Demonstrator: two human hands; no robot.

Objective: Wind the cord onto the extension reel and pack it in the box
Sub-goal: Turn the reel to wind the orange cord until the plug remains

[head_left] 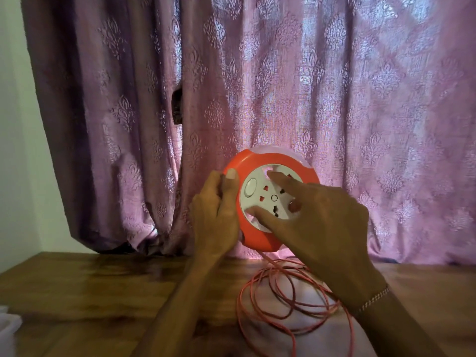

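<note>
Left hand: your left hand (215,215) reaches up from the lower middle, forearm rising off the bench, and grips the left rim of the round orange plastic extension reel (260,161) — thumb laid over the front edge, the other fingers curled behind it.
Right hand: your right hand (322,215) comes in from the lower right, back toward the camera, a thin chain bracelet (374,298) at the wrist.
Right fingers: spread and fairly straight, their tips (273,175) pressing on the reel's white socket face (257,195) — gripping nothing.
Reel: held upright in the air in front of the mauve patterned curtain (257,73), above the far edge of the brown wooden bench (90,292).
Cord: the thin orange cord (291,302) drops from the reel's underside and lies in loose loops on the bench, over a pale cloth (283,331).
Left edge: a white object (7,328), too cut off to tell what it is.
</note>
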